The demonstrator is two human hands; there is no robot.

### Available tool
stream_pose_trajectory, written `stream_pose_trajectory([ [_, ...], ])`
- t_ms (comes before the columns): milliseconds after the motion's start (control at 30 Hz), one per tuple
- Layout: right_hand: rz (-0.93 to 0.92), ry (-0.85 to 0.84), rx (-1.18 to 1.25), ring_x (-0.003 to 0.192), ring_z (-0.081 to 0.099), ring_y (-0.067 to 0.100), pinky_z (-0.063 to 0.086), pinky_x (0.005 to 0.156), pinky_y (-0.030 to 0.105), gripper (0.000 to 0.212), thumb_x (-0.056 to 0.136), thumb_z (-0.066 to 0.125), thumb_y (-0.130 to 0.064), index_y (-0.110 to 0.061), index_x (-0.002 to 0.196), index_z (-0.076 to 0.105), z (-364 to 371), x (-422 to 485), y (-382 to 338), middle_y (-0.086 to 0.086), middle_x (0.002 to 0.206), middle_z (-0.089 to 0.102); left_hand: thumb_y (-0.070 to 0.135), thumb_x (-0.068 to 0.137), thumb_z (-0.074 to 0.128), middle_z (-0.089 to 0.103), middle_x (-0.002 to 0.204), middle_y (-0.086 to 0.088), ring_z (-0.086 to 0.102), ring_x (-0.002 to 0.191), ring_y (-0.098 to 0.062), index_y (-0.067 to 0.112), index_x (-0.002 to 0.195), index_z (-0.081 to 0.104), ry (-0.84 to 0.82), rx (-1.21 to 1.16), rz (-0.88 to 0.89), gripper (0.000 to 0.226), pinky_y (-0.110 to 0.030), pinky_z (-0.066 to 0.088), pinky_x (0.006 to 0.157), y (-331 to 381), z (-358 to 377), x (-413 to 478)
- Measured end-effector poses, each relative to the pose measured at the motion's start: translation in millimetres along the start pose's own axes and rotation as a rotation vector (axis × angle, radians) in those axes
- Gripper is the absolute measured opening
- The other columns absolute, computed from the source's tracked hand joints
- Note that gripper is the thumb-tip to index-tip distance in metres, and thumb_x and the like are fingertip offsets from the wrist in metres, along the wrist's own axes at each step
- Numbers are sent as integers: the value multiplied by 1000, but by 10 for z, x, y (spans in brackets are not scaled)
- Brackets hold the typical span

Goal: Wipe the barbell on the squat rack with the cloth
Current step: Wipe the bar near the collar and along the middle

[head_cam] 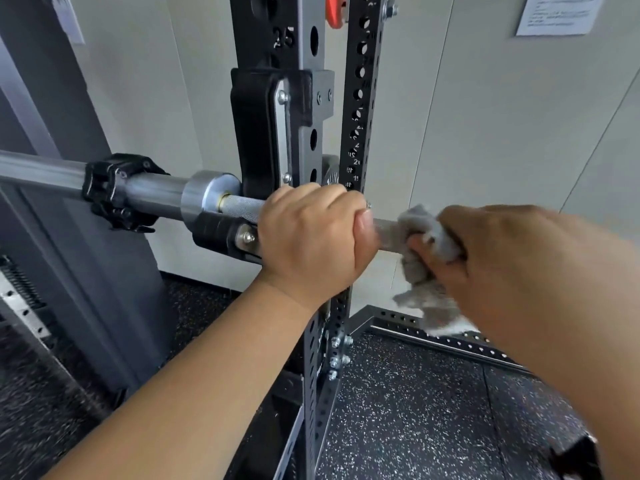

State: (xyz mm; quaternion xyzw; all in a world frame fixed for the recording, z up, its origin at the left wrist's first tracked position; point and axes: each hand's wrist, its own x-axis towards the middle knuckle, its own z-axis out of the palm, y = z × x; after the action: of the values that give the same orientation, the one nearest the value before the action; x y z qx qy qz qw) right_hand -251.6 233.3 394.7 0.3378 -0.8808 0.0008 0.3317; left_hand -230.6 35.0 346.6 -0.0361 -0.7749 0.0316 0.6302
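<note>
Right hand clutched the soft cloth against the barbell, left hand fisted on its grippy knurl, heavy, rigid steel, I reckoned

Silver barbell with a fine cross-hatched grip, its clamp black. Cloth mottled grey. Rack dark grey, with rows of round holes and white numbers. Floor black, speckled white. Red hook above.
</note>
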Motion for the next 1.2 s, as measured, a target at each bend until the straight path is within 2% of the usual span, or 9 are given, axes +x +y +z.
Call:
stream_pose_trajectory([
  [100,41,146,139,38,19,4,21,51,14,47,96,31,-55,-29,58,22,-75,36,21,-14,47,21,25,96,40,44,61,3,39,55,-23,19,65,56,18,3,-2,36,-39,38,56,3,17,-12],
  [200,95,153,121,39,33,21,31,48,24,58,105,23,-54,-21,60,35,134,50,-23,-5,49,32,27,99,38,31,68,9,28,62,-18,20,64,53,35,15,-14,38,-40,35,56,10,32,-2],
  [333,1,159,122,43,37,21,21,48,22,58,103,12,-64,-24,70,38,123,-31,-5,-7,55,40,29,102,35,34,67,8,28,63,-18,20,66,54,23,-1,-17,41,-40,35,57,2,25,-17],
  [467,37,171,155,38,32,19,25,46,19,54,104,25,-58,-23,65,40,136,18,14,-8,49,35,27,99,38,36,65,7,33,60,-19,20,66,53,9,-2,-47,37,-42,36,58,49,5,-6],
  [633,-112,92,68,50,52,26,22,47,23,34,97,34,-51,-23,77,36,182,35,-69,-6,62,50,31,103,36,46,67,2,39,62,-23,19,71,52,-106,35,-48,38,-42,36,62,63,-80,-10],
  [733,-18,11,-12,48,49,16,37,44,24,56,98,11,-62,-23,73,42,2,-46,148,-9,59,46,29,102,37,38,74,7,36,67,-21,19,76,53,-202,35,-63,32,-41,36,66,94,-171,-27],
  [833,66,81,63,41,36,18,30,45,22,62,97,11,-62,-18,62,37,-15,5,102,-5,50,35,29,103,35,42,77,9,39,71,-21,19,81,56,-269,35,-105,32,-42,37,70,123,-222,-16],
  [1000,-117,88,61,46,52,27,19,48,24,36,97,40,-49,-21,76,43,163,-13,-64,-2,59,51,24,104,40,63,111,6,54,108,-17,15,117,63,-265,-218,-290,28,-38,39,102,316,-414,-153],
  [1200,-103,73,139,43,36,22,10,47,20,31,92,26,-48,-23,77,37,38,27,-95,-9,56,39,22,94,56,51,148,-2,43,143,-18,8,146,50,-315,-284,-307,54,-45,33,120,787,-600,-407],
])
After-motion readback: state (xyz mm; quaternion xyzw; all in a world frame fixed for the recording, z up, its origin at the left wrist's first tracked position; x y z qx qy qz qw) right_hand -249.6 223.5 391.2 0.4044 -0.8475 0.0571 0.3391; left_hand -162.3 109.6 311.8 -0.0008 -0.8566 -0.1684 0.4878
